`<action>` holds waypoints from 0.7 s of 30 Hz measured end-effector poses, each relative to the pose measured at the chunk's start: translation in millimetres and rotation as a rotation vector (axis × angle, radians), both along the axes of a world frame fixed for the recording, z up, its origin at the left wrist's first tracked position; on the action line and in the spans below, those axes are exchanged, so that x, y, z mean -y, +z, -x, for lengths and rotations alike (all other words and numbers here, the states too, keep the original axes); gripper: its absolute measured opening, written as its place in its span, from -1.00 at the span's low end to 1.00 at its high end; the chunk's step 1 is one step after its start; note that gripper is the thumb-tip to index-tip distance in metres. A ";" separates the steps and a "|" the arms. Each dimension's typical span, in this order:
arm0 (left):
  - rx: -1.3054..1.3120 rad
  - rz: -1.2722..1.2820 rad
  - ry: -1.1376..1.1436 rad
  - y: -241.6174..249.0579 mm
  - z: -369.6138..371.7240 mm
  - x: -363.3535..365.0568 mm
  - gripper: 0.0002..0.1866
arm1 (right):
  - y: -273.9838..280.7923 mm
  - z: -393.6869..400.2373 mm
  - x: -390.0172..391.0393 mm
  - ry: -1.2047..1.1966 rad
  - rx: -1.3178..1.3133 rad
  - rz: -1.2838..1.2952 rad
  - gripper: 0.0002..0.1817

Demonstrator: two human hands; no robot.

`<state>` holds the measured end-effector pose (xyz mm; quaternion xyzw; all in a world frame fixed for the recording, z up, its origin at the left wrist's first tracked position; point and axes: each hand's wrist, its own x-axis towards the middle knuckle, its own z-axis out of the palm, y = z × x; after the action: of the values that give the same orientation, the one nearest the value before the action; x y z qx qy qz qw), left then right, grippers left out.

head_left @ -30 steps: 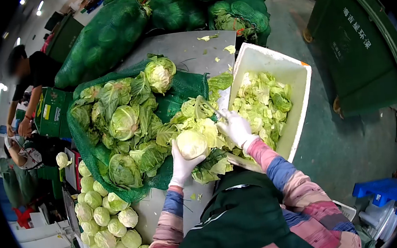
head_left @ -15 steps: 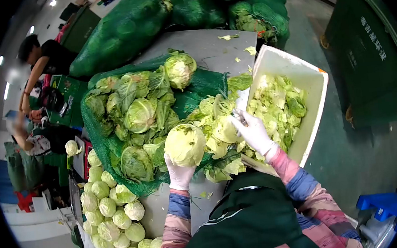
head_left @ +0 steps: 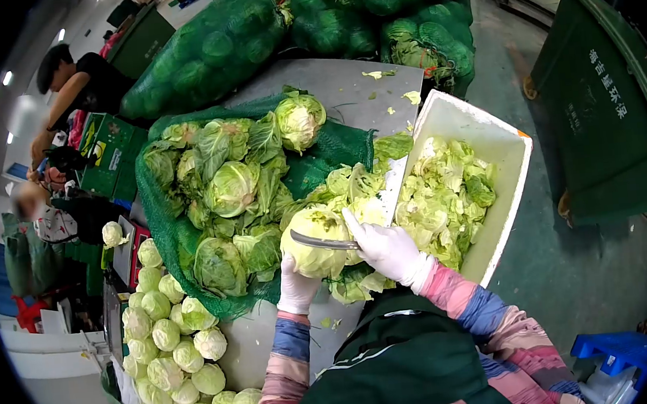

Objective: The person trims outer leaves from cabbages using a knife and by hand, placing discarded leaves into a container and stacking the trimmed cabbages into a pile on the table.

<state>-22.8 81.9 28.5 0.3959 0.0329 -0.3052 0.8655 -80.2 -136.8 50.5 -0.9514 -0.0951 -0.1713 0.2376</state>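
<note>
My left hand (head_left: 298,286), in a white glove, is closed round the lower left side of a pale green cabbage (head_left: 314,221). A curved knife (head_left: 318,242) is in my gloved right hand (head_left: 389,251), its blade lying across the face of that cabbage. My right index finger points up, and the other fingers wrap the knife's handle, which is mostly hidden. Loose trimmed leaves (head_left: 356,184) lie just beyond the held cabbage. Left of it, an opened green net sack (head_left: 159,239) bears several untrimmed cabbages (head_left: 231,188) with dark outer leaves.
At right stands a white foam box (head_left: 508,178) full of leaf scraps (head_left: 446,191). Trimmed cabbages (head_left: 167,333) are heaped at lower left. Stuffed net sacks (head_left: 210,50) line the back of the metal table (head_left: 313,80). A green bin (head_left: 599,101) is far right; another person (head_left: 86,84) works upper left.
My right hand has moved left and down from the leaves, bringing the knife across the cabbage. The cabbage in my left hand has shifted slightly right and turned.
</note>
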 end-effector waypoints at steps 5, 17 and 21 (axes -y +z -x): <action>0.002 0.005 -0.044 10.9 1.6 -7.6 0.01 | -61.4 -14.8 60.1 -0.373 -0.394 0.000 -0.27; 0.201 -0.174 -0.088 32.3 -5.0 3.8 -0.02 | -45.6 -11.9 51.6 -0.345 -0.437 -0.043 -0.27; 0.162 -0.103 -0.097 13.2 -5.6 4.1 0.00 | -51.5 -4.3 50.5 -0.349 -0.367 -0.254 -0.51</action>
<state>-17.3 77.8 41.7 0.4642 -0.0409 -0.3118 0.8280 -75.8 -187.3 -1.0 -0.9311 0.1371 -0.0451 0.3349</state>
